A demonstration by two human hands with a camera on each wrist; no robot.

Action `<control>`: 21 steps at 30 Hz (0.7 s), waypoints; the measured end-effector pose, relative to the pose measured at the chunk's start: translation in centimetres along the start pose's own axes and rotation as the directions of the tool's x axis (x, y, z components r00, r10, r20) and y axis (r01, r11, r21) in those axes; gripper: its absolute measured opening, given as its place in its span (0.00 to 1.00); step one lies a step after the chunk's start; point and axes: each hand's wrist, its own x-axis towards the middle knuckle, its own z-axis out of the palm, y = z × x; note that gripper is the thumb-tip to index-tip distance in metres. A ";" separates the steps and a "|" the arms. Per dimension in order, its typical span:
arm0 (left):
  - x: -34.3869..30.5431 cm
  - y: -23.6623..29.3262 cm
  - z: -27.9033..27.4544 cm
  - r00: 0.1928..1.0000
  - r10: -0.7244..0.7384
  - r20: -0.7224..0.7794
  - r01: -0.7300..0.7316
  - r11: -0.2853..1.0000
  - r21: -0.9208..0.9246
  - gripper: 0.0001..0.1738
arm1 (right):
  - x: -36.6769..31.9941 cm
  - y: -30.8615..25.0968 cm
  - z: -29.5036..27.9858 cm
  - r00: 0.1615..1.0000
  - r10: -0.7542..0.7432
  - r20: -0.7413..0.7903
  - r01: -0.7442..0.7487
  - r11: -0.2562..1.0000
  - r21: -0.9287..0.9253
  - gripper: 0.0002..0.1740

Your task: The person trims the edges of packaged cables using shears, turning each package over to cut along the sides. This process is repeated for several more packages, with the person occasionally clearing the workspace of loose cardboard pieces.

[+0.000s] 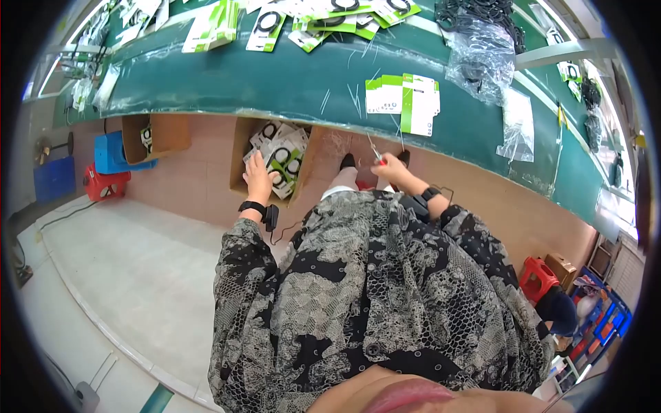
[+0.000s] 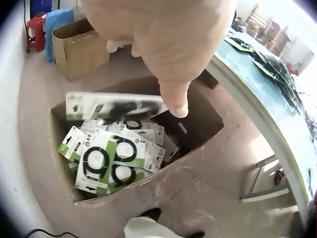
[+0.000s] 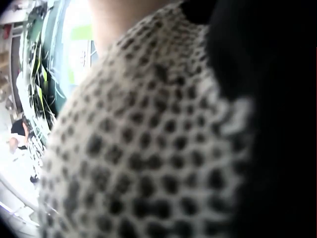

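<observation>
Floor box [image 1: 239, 157] under left hand [image 1: 260, 177]; right hand [image 1: 391, 168] grips tool [image 1: 376, 154] (red-handled)

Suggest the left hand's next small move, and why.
Probably lower the left hand and close its grip on the tilted green-and-white card pack: it lies topmost in the brown cardboard box, at the thumb. The right hand grips a red-handled tool.

Your left hand [image 1: 260, 177] reaches into a cardboard box [image 1: 240, 155] of green-and-white packets [image 1: 286, 155] below the green table [image 1: 275, 82]. Your right hand [image 1: 389, 167] grips a small red-handled tool [image 1: 377, 158].
</observation>
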 end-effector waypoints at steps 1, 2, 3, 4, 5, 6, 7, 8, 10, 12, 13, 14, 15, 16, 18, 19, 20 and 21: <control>0.9 0.5 0.0 0.994 0.049 -0.094 -0.046 0.998 0.032 0.26 | 1.1 3.4 0.6 0.998 -0.034 -0.045 0.035 0.999 0.021 0.21; 1.6 1.0 0.1 0.978 0.097 -0.184 -0.086 0.994 0.069 0.27 | 2.2 6.8 1.2 0.994 -0.066 -0.088 0.070 0.997 0.041 0.21; 3.1 1.9 0.1 0.977 0.105 -0.186 -0.093 0.993 0.070 0.27 | 2.1 8.4 0.9 0.993 -0.068 -0.094 0.073 0.996 0.045 0.21; 5.6 3.5 0.0 0.953 0.241 -0.183 -0.243 0.970 0.009 0.28 | 1.8 9.6 0.5 0.993 -0.095 -0.074 0.100 0.993 0.066 0.20; 8.3 5.2 0.0 0.908 0.373 -0.190 -0.388 0.920 -0.051 0.28 | 1.3 10.2 0.0 0.991 -0.125 -0.056 0.130 0.988 0.087 0.19; 10.9 6.9 0.4 0.872 0.449 -0.196 -0.462 0.886 -0.025 0.28 | 0.7 10.5 -0.5 0.989 -0.132 -0.063 0.137 0.986 0.091 0.19; 13.7 8.7 0.7 0.828 0.523 -0.200 -0.534 0.846 0.001 0.28 | 0.0 10.8 -1.0 0.989 -0.140 -0.052 0.144 0.985 0.095 0.17; 16.9 10.5 1.2 0.794 0.562 -0.232 -0.571 0.821 0.034 0.29 | -0.8 11.0 -1.6 0.988 -0.148 -0.041 0.151 0.984 0.099 0.16; 23.1 14.5 1.2 0.770 0.582 -0.260 -0.591 0.805 0.054 0.32 | -2.9 10.9 -2.8 0.996 -0.073 -0.043 0.080 0.975 0.206 0.17; 29.9 18.2 0.6 0.825 0.524 -0.209 -0.519 0.851 0.083 0.39 | -4.6 12.5 -3.6 0.995 -0.015 -0.096 0.041 0.958 0.283 0.18; 33.1 19.7 0.7 0.863 0.478 -0.160 -0.463 0.877 0.127 0.43 | -5.7 13.6 -3.9 0.986 -0.033 -0.165 0.075 0.963 0.257 0.18; 35.3 21.3 0.4 0.853 0.497 -0.159 -0.482 0.867 0.122 0.43 | -7.1 14.4 -4.1 0.968 0.003 -0.251 0.064 0.964 0.257 0.18; 37.2 23.0 -0.1 0.889 0.446 -0.106 -0.418 0.884 0.212 0.47 | -8.7 14.9 -4.4 0.941 0.041 -0.336 0.051 0.964 0.259 0.19; 38.6 24.5 -0.5 0.920 0.388 -0.059 -0.354 0.885 0.303 0.51 | -10.4 15.4 -4.5 0.932 0.052 -0.357 0.050 0.962 0.269 0.19; 41.6 25.1 0.1 0.935 0.353 0.048 -0.348 0.875 0.337 0.55 | -13.5 15.4 -4.8 0.880 0.265 -0.394 -0.010 0.840 0.543 0.19; 42.8 25.3 0.5 0.947 0.284 0.148 -0.320 0.867 0.383 0.58 | -14.6 15.2 -4.7 0.869 0.277 -0.411 -0.005 0.834 0.552 0.19; 43.4 26.0 0.5 0.940 0.303 0.156 -0.340 0.863 0.374 0.58 | -15.7 14.8 -4.6 0.848 0.308 -0.432 0.000 0.815 0.579 0.19; 43.7 26.4 0.4 0.942 0.275 0.193 -0.329 0.868 0.372 0.59 | -16.8 14.5 -4.6 0.828 0.338 -0.448 0.001 0.798 0.603 0.19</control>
